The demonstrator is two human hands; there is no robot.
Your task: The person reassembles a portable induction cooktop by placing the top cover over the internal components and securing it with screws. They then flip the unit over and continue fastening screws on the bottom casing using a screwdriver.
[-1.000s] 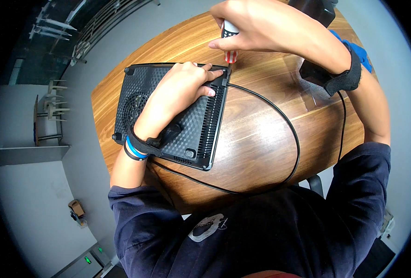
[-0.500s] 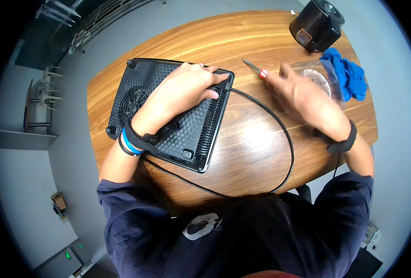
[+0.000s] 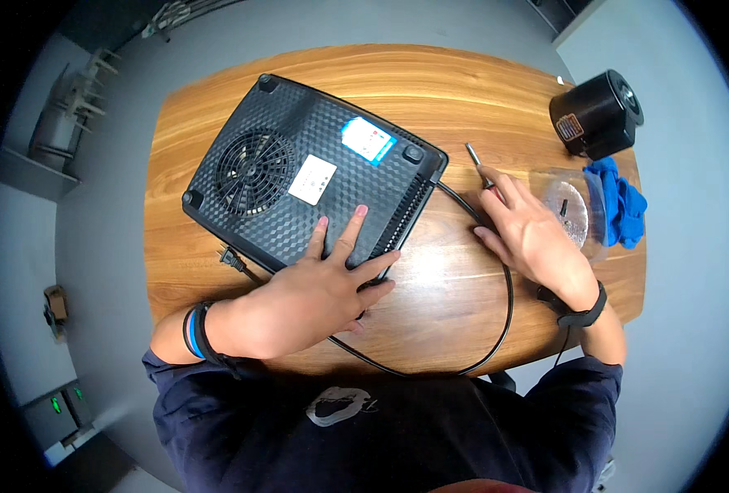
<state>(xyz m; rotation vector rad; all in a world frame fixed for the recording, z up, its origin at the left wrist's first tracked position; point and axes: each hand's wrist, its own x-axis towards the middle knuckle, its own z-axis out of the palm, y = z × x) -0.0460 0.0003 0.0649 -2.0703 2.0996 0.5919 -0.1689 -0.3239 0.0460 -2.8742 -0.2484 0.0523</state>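
An induction cooker (image 3: 290,214) lies upside down on the left of the table, its black textured underside up. It has a round fan grille (image 3: 254,171), corner feet, a white label and a blue-and-white sticker. My left hand (image 3: 319,287) rests on its near right part, fingers spread flat. To the right of the cooker, my right hand (image 3: 533,234) has its fingers curled over the handle end of a screwdriver (image 3: 472,154). The metal shaft points away to the far left; the handle is mostly hidden under my fingers.
The cooker's black cord (image 3: 508,316) loops across the near table, its plug (image 3: 231,258) beside the cooker's left edge. On the right are a clear plastic container (image 3: 596,234) with a silvery disc, a blue cloth (image 3: 623,201) and a black cylindrical appliance (image 3: 596,115).
My left hand has slid from the cooker's far right corner to its near side, uncovering the labels. The cooker sits turned clockwise in view. My right hand has closed over the screwdriver's handle.
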